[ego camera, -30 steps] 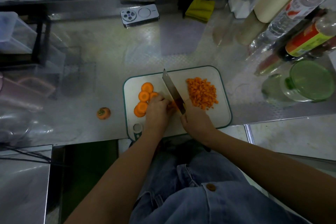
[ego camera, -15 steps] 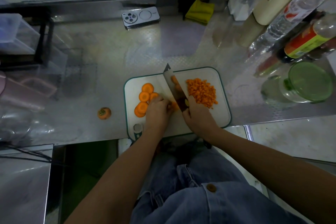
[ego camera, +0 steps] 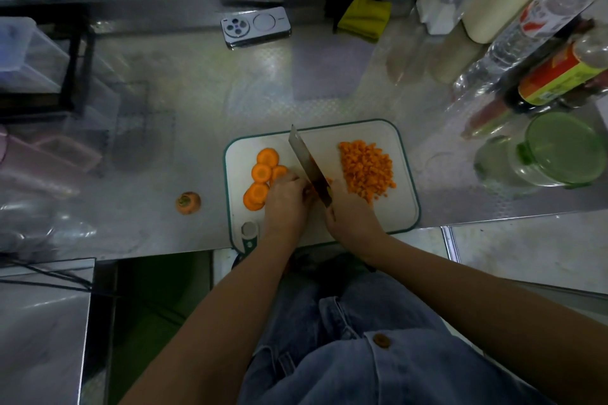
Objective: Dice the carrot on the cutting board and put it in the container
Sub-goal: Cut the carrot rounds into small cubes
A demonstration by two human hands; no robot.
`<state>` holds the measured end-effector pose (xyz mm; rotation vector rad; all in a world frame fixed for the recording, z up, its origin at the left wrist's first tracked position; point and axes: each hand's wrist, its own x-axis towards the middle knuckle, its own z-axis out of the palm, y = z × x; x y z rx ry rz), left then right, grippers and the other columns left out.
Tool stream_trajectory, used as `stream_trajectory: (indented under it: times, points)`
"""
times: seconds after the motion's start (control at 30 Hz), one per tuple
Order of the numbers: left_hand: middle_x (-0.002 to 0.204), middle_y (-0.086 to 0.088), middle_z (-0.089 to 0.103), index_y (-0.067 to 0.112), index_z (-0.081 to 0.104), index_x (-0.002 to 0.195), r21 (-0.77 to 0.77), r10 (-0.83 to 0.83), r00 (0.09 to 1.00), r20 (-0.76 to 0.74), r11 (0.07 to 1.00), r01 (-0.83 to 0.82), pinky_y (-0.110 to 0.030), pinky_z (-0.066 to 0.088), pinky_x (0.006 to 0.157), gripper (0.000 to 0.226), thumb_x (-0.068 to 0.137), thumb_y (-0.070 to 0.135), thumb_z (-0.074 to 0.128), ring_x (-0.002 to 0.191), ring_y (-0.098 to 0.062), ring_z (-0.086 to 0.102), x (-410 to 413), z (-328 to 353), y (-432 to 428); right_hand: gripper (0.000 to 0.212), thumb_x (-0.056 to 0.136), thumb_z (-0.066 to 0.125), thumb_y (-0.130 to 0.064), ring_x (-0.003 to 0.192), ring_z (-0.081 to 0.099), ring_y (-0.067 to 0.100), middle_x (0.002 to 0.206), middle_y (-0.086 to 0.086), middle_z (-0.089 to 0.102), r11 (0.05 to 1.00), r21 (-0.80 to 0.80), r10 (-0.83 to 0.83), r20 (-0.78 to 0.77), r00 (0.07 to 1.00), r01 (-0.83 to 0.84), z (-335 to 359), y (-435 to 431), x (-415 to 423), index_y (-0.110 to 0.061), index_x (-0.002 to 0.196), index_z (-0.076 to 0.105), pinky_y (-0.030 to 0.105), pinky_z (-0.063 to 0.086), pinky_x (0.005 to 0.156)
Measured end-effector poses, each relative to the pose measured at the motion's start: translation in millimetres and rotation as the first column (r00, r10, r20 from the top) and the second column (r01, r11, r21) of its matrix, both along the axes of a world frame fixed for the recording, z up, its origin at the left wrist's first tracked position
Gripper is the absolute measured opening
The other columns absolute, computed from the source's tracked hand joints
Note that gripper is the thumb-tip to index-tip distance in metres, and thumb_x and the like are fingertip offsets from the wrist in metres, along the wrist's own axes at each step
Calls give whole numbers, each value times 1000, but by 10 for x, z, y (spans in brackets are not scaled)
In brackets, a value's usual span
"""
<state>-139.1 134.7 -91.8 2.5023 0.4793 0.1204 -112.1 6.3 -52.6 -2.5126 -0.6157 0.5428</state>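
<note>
Our knife has come back from the diced pile to just right of the curled fingers of our left hand, which pin a carrot piece, while our right hand grips it; slices left of those fingers still await dicing.

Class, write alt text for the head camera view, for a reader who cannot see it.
A person's right hand holds a knife, cutting a carrot piece that the left hand grips on a white cutting board. Round carrot slices lie left of the blade, a diced carrot pile right. A carrot end sits on the steel counter, off the board.
</note>
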Motion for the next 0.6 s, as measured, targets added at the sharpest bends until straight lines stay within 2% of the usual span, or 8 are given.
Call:
stream_trajectory:
  times: [0.27,0.4,0.5,0.6]
  points:
    - [76,-10,63,7,74,77,29,-11,1000,-19,1000,12,-25,34,57,4,74,9,74,69,-26,59,-12,11,12,29,91,49,-9,70,60,38,78,17,63,997,60,-50,12,999,49,-22,1,151,-1,118,45,38,38,56]
    - [80,-11,61,7,73,83,37,-15,1000,0,999,15,-25,33,60,9,77,13,73,73,-26,58,-67,26,37,27,91,49,-10,68,59,34,69,6,53,998,65,-12,40,999,9,42,-34,140,-2,116,46,34,35,56]
    - [81,-11,61,7,73,84,48,-16,1000,-1,999,16,-25,31,61,10,78,15,73,74,-26,58,-93,28,52,36,91,49,-12,69,58,29,73,-2,49,997,76,-12,20,1000,10,47,-35,85,-5,125,44,31,33,58]
    - [80,-10,60,9,73,82,58,-2,1000,-13,998,3,-25,29,60,8,79,16,73,73,-25,57,-101,14,48,42,90,49,-12,77,60,34,85,11,59,997,80,9,18,1000,-10,25,-31,36,-4,131,40,32,34,60]
